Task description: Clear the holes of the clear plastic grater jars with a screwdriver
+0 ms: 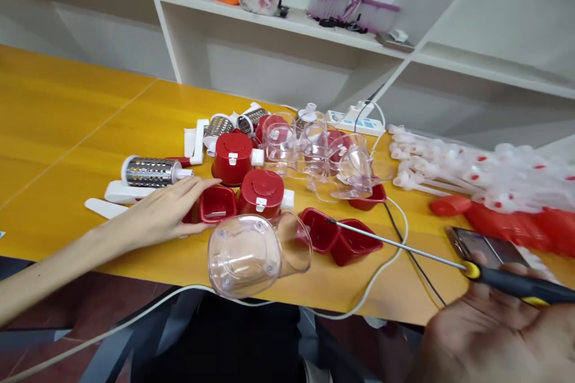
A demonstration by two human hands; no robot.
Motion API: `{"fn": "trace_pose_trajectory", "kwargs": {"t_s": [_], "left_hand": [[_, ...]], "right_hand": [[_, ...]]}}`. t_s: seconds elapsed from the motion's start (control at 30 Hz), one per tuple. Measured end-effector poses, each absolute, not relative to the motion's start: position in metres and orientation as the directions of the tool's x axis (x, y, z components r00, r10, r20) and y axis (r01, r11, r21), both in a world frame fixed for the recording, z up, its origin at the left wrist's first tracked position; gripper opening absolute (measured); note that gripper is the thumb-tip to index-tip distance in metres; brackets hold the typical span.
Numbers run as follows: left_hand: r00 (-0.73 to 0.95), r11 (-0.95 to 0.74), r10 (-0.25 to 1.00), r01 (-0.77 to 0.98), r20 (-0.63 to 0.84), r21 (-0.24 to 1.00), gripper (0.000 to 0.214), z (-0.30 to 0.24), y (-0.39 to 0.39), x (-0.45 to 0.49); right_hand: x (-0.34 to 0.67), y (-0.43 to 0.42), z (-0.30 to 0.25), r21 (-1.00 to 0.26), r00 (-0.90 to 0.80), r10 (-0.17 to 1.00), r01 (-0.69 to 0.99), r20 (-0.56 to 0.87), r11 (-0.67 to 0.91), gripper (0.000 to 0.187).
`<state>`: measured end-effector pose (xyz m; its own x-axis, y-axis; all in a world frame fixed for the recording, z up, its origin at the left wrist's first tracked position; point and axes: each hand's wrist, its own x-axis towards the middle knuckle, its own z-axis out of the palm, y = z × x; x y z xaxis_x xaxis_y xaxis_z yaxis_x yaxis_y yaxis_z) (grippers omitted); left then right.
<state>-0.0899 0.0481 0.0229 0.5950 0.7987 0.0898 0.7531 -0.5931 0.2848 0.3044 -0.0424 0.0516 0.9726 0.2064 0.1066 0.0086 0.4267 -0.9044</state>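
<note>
My left hand (177, 206) reaches across the table, its fingers and thumb on either side of a small red plastic cup (218, 203). In my right hand (485, 332), at the lower right, is a screwdriver (498, 280) with a black and yellow handle. Its long shaft points left, over two red square cups (354, 244). Between the hands, a clear plastic housing (245, 257) lies near the table's front edge. Two red housings (262, 191) with white tabs stand just behind it. A metal grater drum (150, 172) lies beyond my left wrist.
More clear housings (314, 146) and grater drums are heaped at the back. A power strip (359, 122), bagged white parts (494, 173), red bags (516, 224) and a phone (487, 248) lie to the right. A white cable (372, 287) crosses the front edge. Shelves (287, 21) stand behind.
</note>
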Motion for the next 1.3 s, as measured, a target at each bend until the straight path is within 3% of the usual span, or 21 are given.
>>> {"fn": "trace_pose_trajectory", "kwargs": {"t_s": [0.1,0.3,0.4,0.47,0.53,0.67,0.8,1.03,1.13,1.3], "left_hand": [[0.629,-0.629,0.77,0.72,0.107,0.292,0.073,0.023,0.055,-0.091],[0.618,-0.652,0.758,0.724,0.208,0.224,0.082,0.047,0.027,-0.104],[0.595,-0.637,0.764,0.637,0.249,0.434,0.077,0.054,0.001,-0.107],[0.585,-0.609,0.76,0.488,0.283,0.626,0.07,0.05,-0.015,-0.097],[0.547,-0.583,0.765,0.364,0.34,0.727,0.073,0.041,-0.028,-0.077],[0.379,-0.603,0.795,0.405,0.473,0.688,0.089,0.023,-0.04,-0.031],[0.284,-0.589,0.808,0.363,0.517,0.722,0.075,0.023,-0.041,-0.01],[0.371,-0.604,0.795,0.414,0.479,0.681,0.079,0.025,-0.036,-0.013],[0.445,-0.605,0.785,0.404,0.431,0.686,0.081,0.026,-0.032,-0.014],[0.428,-0.598,0.795,0.428,0.431,0.678,0.081,0.026,-0.029,-0.012]], "right_hand": [[0.3,-0.046,0.053,-0.797,0.901,0.179,0.239,0.395,0.555,0.011],[0.304,-0.066,0.057,-0.701,0.84,0.283,0.152,0.463,0.697,0.008],[0.305,-0.068,0.055,-0.648,0.839,0.268,0.126,0.474,0.751,0.016],[0.302,-0.069,0.055,-0.616,0.841,0.25,0.121,0.48,0.778,0.021],[0.294,-0.075,0.058,-0.577,0.833,0.242,0.109,0.497,0.809,0.021],[0.274,-0.097,0.068,-0.572,0.805,0.251,0.13,0.538,0.81,0.029],[0.259,-0.113,0.091,-0.574,0.725,0.259,0.223,0.638,0.788,0.031],[0.214,-0.104,0.155,-0.488,0.43,0.36,0.234,0.828,0.841,0.031],[0.193,-0.094,0.169,-0.459,0.333,0.377,0.214,0.864,0.862,0.034],[0.179,-0.076,0.179,-0.437,0.258,0.38,0.22,0.888,0.872,0.034]]}}
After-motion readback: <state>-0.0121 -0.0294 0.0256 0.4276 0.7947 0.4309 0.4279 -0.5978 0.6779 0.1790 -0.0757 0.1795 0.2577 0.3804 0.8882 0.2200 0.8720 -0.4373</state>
